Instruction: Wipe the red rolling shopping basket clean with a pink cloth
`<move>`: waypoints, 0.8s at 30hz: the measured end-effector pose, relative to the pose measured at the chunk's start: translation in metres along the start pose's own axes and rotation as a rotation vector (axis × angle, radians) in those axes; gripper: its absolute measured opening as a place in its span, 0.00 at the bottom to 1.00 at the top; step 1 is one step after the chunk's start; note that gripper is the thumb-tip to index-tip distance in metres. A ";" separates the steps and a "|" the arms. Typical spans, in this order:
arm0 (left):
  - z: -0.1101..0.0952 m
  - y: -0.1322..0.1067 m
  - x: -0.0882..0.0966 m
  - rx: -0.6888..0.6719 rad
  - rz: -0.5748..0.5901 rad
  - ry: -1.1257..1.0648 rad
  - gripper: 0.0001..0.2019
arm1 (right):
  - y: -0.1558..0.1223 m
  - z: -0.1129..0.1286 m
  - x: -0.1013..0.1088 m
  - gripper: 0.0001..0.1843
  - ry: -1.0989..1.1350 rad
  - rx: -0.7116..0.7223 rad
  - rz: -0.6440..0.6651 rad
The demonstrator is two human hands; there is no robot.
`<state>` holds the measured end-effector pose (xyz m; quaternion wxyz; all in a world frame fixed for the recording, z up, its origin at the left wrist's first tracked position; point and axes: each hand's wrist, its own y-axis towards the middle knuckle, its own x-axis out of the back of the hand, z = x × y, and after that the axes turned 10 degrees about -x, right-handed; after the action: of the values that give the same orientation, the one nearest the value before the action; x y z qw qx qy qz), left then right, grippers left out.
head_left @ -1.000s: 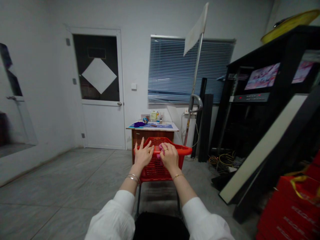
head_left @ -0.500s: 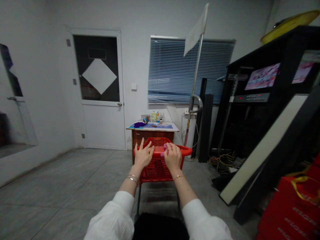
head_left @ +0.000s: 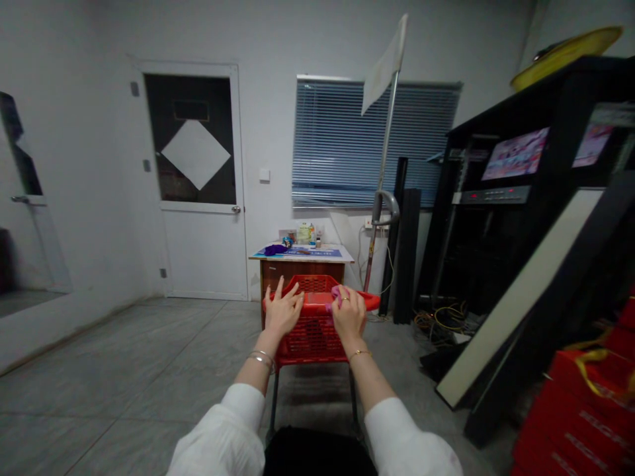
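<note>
A red plastic shopping cart stands right in front of me, its handle bar running across the top. My left hand lies on the left part of the bar with fingers spread. On the right part, my right hand is closed around a pink cloth and presses it against the bar. Most of the cloth is hidden under those fingers. The cart's basket shows behind and below the bar.
Behind the cart is a small desk with a purple cloth and small bottles. A pole with a white sign rises beside it. Leaning panels, a black rack and red boxes occupy the right. A white door is at left.
My right hand with the pink cloth has slid a little to the right along the handle bar. My left hand stays on the bar. The view has shifted slightly.
</note>
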<state>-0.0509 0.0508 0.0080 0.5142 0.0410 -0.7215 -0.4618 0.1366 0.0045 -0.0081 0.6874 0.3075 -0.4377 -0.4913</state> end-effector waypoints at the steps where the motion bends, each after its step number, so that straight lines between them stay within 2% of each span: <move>1: 0.000 0.000 0.000 -0.003 0.003 0.004 0.20 | -0.004 0.011 0.000 0.20 0.007 0.057 0.031; 4: 0.001 0.000 0.001 -0.007 0.017 0.007 0.19 | -0.009 0.029 0.002 0.21 0.014 0.187 0.121; 6: 0.001 0.000 0.003 -0.004 0.020 0.001 0.19 | -0.005 0.021 0.006 0.22 0.008 0.206 0.147; 8: 0.001 0.000 0.004 -0.003 0.023 -0.008 0.20 | 0.003 0.000 0.010 0.21 -0.009 0.145 0.124; 11: -0.002 -0.001 0.004 -0.003 0.017 -0.012 0.20 | 0.014 -0.029 0.011 0.20 -0.049 -0.046 0.031; 14: -0.004 -0.001 0.003 0.000 0.003 -0.013 0.20 | 0.011 -0.026 0.005 0.20 -0.059 -0.122 -0.010; 16: -0.005 -0.001 0.003 0.002 -0.005 -0.014 0.20 | 0.003 -0.008 0.000 0.20 -0.037 -0.050 0.016; 19: -0.005 -0.002 0.005 0.001 -0.006 -0.010 0.20 | -0.008 0.017 -0.003 0.21 0.000 0.154 0.098; 22: -0.005 -0.003 0.006 -0.004 0.001 -0.007 0.20 | -0.006 0.012 0.000 0.23 0.006 0.238 0.133; 24: -0.006 -0.003 0.005 -0.009 0.000 -0.011 0.20 | 0.001 -0.004 0.002 0.22 -0.007 0.164 0.094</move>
<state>-0.0503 0.0426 0.0100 0.5103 0.0361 -0.7222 -0.4655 0.1411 0.0026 -0.0087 0.6806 0.3401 -0.4928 -0.4221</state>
